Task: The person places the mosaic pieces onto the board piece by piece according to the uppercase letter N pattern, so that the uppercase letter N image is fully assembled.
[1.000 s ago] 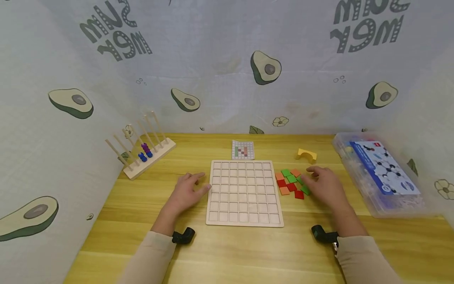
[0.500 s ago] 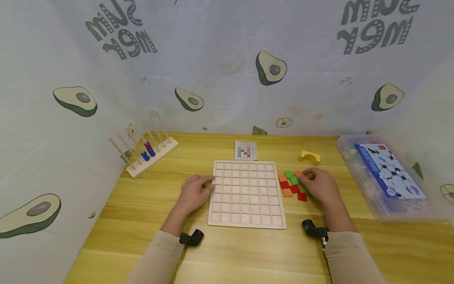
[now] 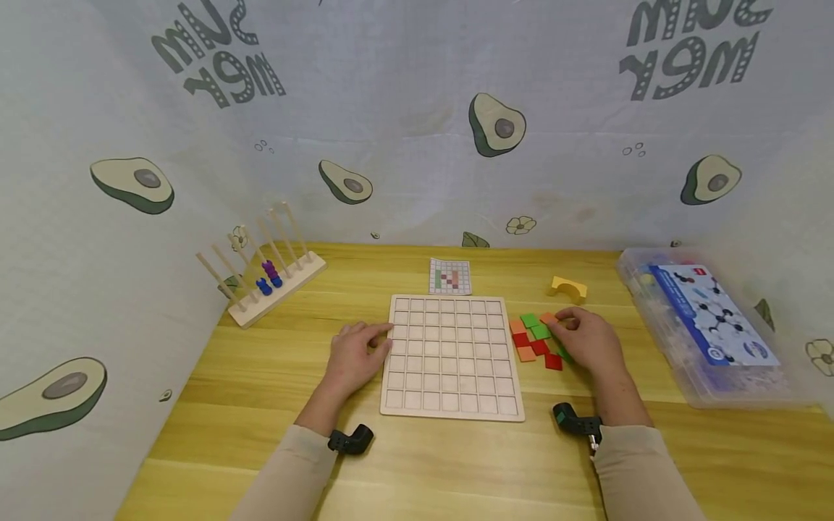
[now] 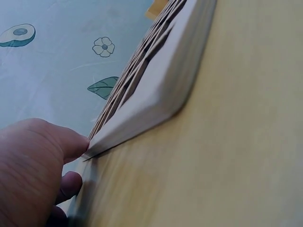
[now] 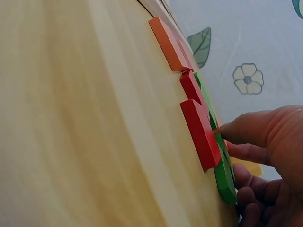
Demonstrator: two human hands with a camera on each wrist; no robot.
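Note:
In the head view my left hand [image 3: 355, 354] lies beside the left edge of a pale wooden grid board [image 3: 452, 358]. Its thumb and forefinger touch the rim, as the left wrist view also shows. Right of the board is a loose cluster of square tiles, among them a red tile [image 3: 553, 361] and a green tile [image 3: 539, 331]. Over the cluster's right side, my right hand [image 3: 589, 340] pinches an orange tile [image 3: 546, 318] at the far end between thumb and forefinger. Its fingers partly hide this tile and the green ones beside it.
A printed pattern card [image 3: 449, 277] lies behind the board. A yellow arch block [image 3: 567, 289] stands beyond the tiles. At the left is a pegged bead stand [image 3: 280, 289], at the right a clear plastic case [image 3: 704, 318] with a blue-white label. Patterned cloth [image 3: 404, 145] bounds the table.
Over the last second my left hand has come up to the board's rim. My right hand has closed in on the orange tile. In the last half second both hands hardly move.

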